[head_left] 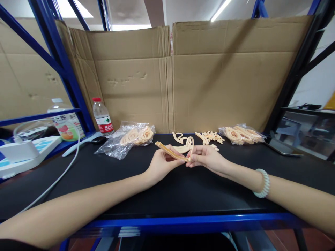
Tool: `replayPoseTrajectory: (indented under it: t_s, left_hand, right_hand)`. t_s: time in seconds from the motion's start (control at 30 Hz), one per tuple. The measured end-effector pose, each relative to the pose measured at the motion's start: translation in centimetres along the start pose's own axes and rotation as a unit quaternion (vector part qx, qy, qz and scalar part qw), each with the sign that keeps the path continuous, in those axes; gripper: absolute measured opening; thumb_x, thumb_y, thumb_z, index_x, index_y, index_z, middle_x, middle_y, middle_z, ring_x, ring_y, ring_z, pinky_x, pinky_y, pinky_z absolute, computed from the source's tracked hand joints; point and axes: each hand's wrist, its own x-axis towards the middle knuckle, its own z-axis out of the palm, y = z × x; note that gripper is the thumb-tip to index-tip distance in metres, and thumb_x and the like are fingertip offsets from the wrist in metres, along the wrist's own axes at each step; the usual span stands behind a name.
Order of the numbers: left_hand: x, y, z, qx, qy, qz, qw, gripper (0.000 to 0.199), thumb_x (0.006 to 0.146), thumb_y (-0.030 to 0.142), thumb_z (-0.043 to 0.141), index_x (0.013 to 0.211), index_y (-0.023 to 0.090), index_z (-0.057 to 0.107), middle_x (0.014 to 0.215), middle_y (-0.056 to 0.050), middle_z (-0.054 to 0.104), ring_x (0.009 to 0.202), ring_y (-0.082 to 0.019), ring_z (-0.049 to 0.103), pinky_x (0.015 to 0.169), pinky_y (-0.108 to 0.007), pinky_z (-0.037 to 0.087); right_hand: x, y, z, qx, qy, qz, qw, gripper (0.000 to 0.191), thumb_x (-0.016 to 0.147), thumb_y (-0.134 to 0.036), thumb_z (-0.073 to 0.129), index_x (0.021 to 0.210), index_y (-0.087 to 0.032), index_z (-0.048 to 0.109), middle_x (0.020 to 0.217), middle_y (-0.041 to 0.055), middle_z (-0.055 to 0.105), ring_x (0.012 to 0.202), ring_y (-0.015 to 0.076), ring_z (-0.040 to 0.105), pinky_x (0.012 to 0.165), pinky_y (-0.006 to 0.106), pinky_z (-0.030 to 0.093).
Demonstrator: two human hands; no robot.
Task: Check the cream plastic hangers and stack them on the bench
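My left hand [163, 164] pinches a long, slightly curved tan strip [170, 152] near its right end. My right hand [205, 157] has its fingers closed on a thin curled cream piece [192, 145], whose lower end meets the strip's right end between both hands. Just behind the hands, loose cream curved pieces [179, 138] lie on the black table [183, 195]. Farther right are more scroll-shaped pieces [212, 136]. Fingertips partly hide the place where the two pieces meet.
Clear plastic bags of similar pieces lie at left [137, 136] and right [243, 134]. A red-capped bottle [103, 118], a power strip [34, 155] and a white cable [61, 176] are at the left. A dark flat device [282, 148] lies at the right, before the cardboard wall [230, 80].
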Motion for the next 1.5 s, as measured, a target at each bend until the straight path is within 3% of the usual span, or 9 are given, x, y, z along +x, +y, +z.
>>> replayPoseTrajectory:
  t_s: [0.43,1.5]
  left_hand:
    - [0.04,0.05,0.00,-0.018,0.000,-0.008,1.000,0.031,0.063,0.025,0.081,0.078,0.014,0.056,0.081,-0.005,0.070,0.083,-0.022,0.069,0.087,-0.039,0.053]
    - [-0.51,0.66,0.36,-0.029,0.014,0.006,0.999,0.027,0.065,0.025,0.079,0.075,0.015,0.056,0.080,-0.005,0.071,0.076,-0.020,0.069,0.080,-0.034,0.055]
  right_hand:
    - [-0.21,-0.16,0.08,0.007,-0.008,-0.015,1.000,0.031,0.069,-0.037,0.080,0.077,-0.014,0.061,0.073,0.0035,0.066,0.073,0.0167,0.068,0.070,0.028,0.056]
    - [-0.31,-0.16,0.68,-0.016,0.013,-0.060,0.998,0.031,0.070,-0.039,0.079,0.076,-0.014,0.061,0.074,0.0036,0.066,0.072,0.0183,0.069,0.070,0.030,0.057]
